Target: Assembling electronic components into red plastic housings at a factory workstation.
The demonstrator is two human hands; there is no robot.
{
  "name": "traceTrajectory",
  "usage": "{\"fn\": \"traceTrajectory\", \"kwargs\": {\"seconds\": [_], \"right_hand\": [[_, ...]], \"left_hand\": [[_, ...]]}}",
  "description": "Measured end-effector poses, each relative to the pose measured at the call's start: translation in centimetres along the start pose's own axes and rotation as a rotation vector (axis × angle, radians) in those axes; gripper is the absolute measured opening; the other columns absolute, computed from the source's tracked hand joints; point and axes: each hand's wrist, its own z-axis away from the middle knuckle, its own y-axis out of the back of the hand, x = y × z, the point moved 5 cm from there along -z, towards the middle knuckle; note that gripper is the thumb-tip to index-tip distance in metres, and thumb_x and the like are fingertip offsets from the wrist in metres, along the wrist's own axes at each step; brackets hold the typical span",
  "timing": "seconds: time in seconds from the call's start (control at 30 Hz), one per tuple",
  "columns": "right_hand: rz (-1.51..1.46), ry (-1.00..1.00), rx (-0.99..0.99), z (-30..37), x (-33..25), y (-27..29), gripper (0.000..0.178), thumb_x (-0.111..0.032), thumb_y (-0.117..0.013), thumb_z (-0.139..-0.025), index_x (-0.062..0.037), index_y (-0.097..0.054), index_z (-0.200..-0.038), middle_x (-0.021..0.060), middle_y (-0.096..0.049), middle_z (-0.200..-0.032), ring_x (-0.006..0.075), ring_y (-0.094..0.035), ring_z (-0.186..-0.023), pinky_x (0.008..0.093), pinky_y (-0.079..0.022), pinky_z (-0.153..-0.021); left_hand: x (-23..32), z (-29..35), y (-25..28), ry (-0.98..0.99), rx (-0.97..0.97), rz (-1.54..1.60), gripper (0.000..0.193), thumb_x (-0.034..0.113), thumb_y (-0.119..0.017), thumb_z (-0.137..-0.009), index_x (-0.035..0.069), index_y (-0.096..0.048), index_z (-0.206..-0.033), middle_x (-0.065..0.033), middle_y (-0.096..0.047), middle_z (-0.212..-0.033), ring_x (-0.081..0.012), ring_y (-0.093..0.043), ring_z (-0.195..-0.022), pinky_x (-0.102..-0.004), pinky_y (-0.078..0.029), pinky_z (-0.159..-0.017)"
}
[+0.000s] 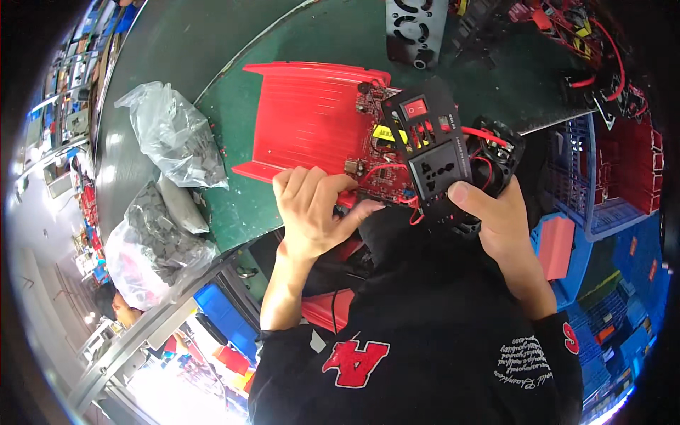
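The left hand was grasping the near right corner of a red housing, its fingers bent over the edge and its thumb stretched out to the right; whether the fingertips also touched the circuit board could not be told. The housing lay on the green table, in front of the person, with the board at its right end. The right hand was clasping a black panel, thumb pressed on its face beside the socket, the other fingers mostly hidden behind it. The panel stood tilted just right of the board, its red switch toward the far end, and red wires ran on its right side. Two clear bags of dark pieces lay to the left, a vented metal plate on the far side, and a blue crate to the right
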Motion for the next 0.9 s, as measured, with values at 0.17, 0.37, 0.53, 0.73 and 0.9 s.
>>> {"fn": "traceTrajectory", "kwargs": {"seconds": [0.17, 0.37, 0.53, 0.73, 0.9], "right_hand": [[0.042, 0.017, 0.032, 0.1, -0.8, -0.3, 0.045, -0.008, -0.077, -0.077, -0.0005, -0.058, -0.116, 0.005, -0.066, -0.103, 0.0114, -0.062, -0.091, 0.0276, -0.05, -0.083], [0.184, -0.042, 0.084, 0.6, -1.1, -0.3, 0.05, -0.005, -0.07, -0.072, 0.0008, -0.054, -0.119, 0.0043, -0.064, -0.104, 0.0143, -0.061, -0.093, 0.0306, -0.049, -0.085], [0.172, -0.215, 0.079, 1.1, -0.4, 0.2, 0.054, 0.002, -0.063, -0.068, 0.0008, -0.05, -0.121, 0.004, -0.06, -0.105, 0.0141, -0.06, -0.093, 0.0294, -0.049, -0.083], [0.207, -0.159, 0.029, 0.7, -1.3, 0.0, 0.074, -0.003, -0.08, -0.068, 0.0024, -0.04, -0.13, 0.0094, -0.06, -0.108, 0.0168, -0.06, -0.096, 0.0328, -0.049, -0.087], [0.176, -0.113, 0.017, -0.9, -2.9, 0.7, 0.065, -0.004, -0.08, -0.069, 0.0016, -0.046, -0.125, 0.0081, -0.06, -0.109, 0.0168, -0.059, -0.099, 0.0325, -0.048, -0.088]], "left_hand": [[-0.2, -0.1, -0.3, -0.023, 0.071, -0.024, 0.039, 0.047, -0.079, -0.065, 0.015, -0.06, -0.077, 0.0037, -0.049, -0.064, -0.0162, -0.045, -0.058, -0.0326, -0.031, -0.065], [-0.1, 0.3, -0.7, 0.019, 0.127, -0.048, 0.05, 0.057, -0.081, -0.057, 0.017, -0.062, -0.079, 0.004, -0.052, -0.065, -0.0147, -0.045, -0.057, -0.0302, -0.032, -0.065], [0.1, 1.6, -0.3, 0.037, 0.11, -0.089, 0.056, 0.066, -0.075, -0.061, 0.017, -0.064, -0.086, 0.0023, -0.054, -0.071, -0.0142, -0.05, -0.063, -0.03, -0.035, -0.068], [-3.9, 0.8, 5.7, 0.705, 0.471, 0.05, 0.046, 0.039, -0.079, -0.07, 0.001, -0.064, -0.092, -0.0119, -0.06, -0.083, -0.0288, -0.058, -0.085, -0.0406, -0.046, -0.078], [-11.1, -2.7, 5.0, 1.068, -0.339, 0.055, 0.045, 0.035, -0.08, -0.07, -0.001, -0.063, -0.093, -0.0118, -0.061, -0.083, -0.0267, -0.058, -0.085, -0.0382, -0.046, -0.076]]}}
